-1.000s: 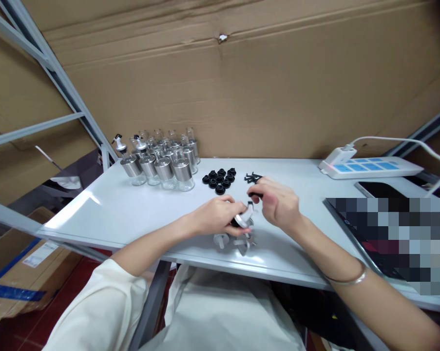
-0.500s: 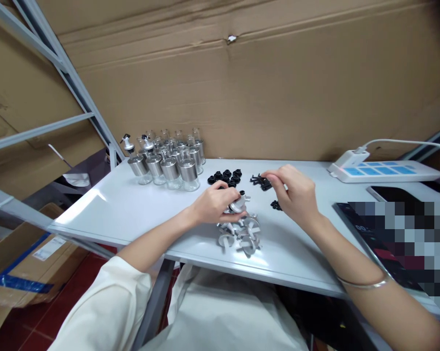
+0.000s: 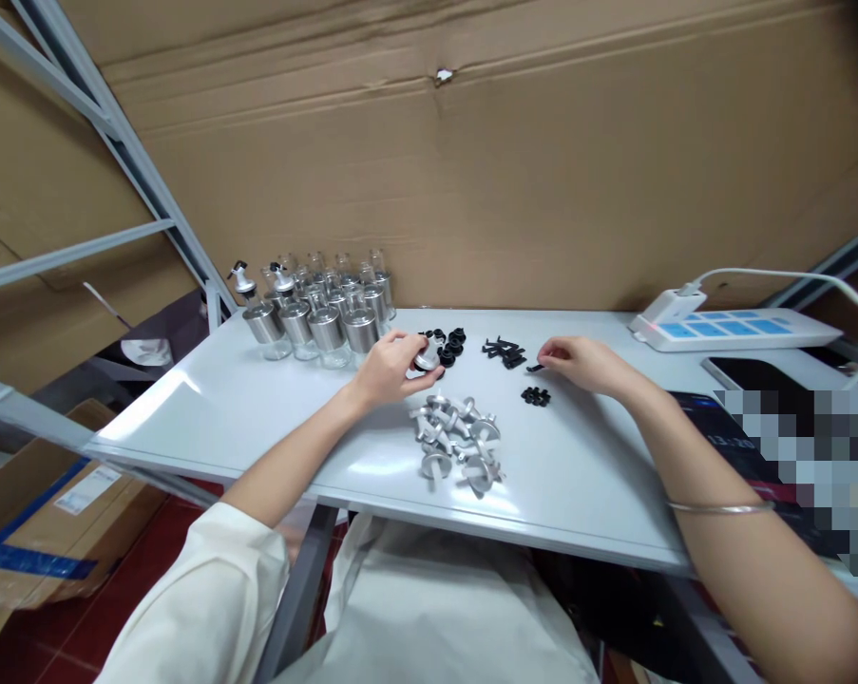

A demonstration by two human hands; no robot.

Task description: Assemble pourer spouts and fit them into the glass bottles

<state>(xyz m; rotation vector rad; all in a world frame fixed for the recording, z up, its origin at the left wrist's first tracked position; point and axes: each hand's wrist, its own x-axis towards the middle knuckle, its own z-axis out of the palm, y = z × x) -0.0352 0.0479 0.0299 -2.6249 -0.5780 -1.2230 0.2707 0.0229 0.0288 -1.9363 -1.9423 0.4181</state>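
Observation:
My left hand (image 3: 392, 369) is closed around a silver pourer top (image 3: 429, 354), held beside the black round stoppers (image 3: 453, 347). Pinched in the fingertips of my right hand (image 3: 578, 363) is a small black lever (image 3: 536, 368), low over the table. To its left lies a loose pile of similar black levers (image 3: 504, 351). A cluster of tiny black caps (image 3: 536, 396) sits just below. Nearer to me, several silver pourer tops (image 3: 458, 439) are heaped on the white table (image 3: 571, 484).
Several glass bottles with steel sleeves (image 3: 327, 331) stand at the back left, two bearing pourers. A power strip (image 3: 742, 330) with a plugged-in white charger and cable lies at the back right. A dark-screened device (image 3: 706, 418) is by my right forearm. Cardboard (image 3: 543, 190) walls the back.
My left hand has moved left and away from me, off the silver pile to the black stoppers, with the pourer top. My right hand has drawn right from the lever pile, now holding one lever.

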